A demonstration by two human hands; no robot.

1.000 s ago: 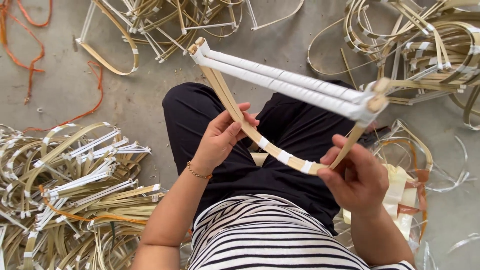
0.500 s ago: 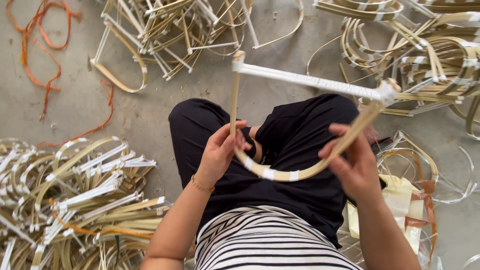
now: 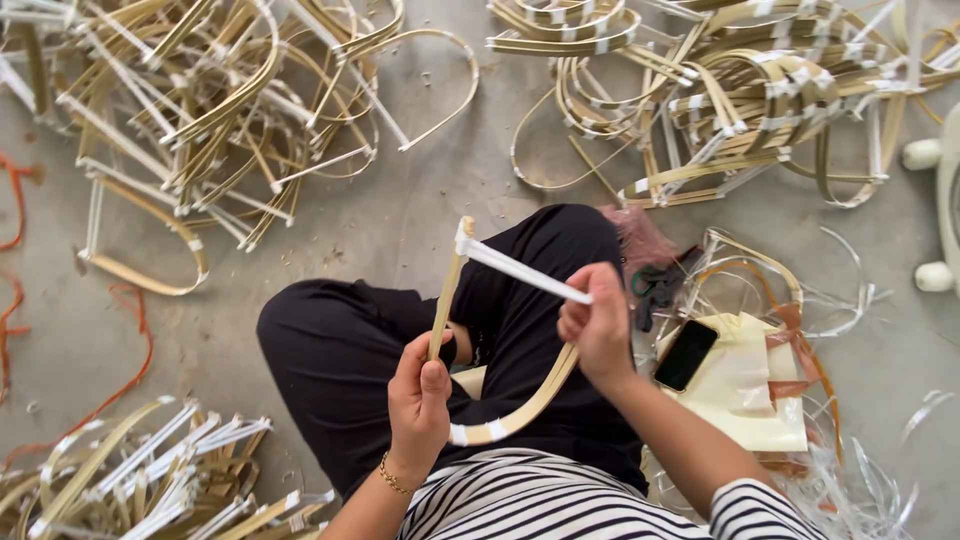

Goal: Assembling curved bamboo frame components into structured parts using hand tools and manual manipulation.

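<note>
Left hand [image 3: 420, 395] and right hand [image 3: 598, 325], fingers clamped on a bent bamboo frame [image 3: 500, 425] with white strip [image 3: 520, 272]; phone [image 3: 686, 355] lies right.

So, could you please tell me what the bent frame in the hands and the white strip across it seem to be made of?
The bent frame looks like split bamboo or cane: tan, matte, smoothly curved. The white strip looks like plastic strapping or tape: flat, thin, slightly glossy, though it could be paper. The left hand and right hand hold them.
</note>
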